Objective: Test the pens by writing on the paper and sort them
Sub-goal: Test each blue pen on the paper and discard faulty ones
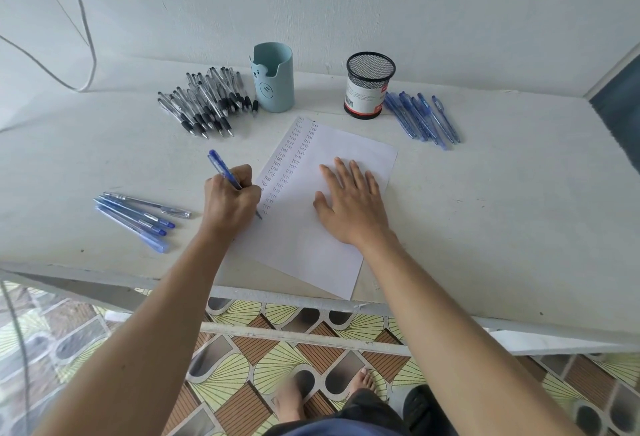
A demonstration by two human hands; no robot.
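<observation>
On the paper [311, 245], handwritten columns repeat "Test"

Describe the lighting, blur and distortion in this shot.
Head view: soft, even light, faint shadows beside the right hand and the left hand gripping a blue pen; no glare on the paper; the wide-angle lens bends the table edges; the feet at the bottom look blurred.
</observation>
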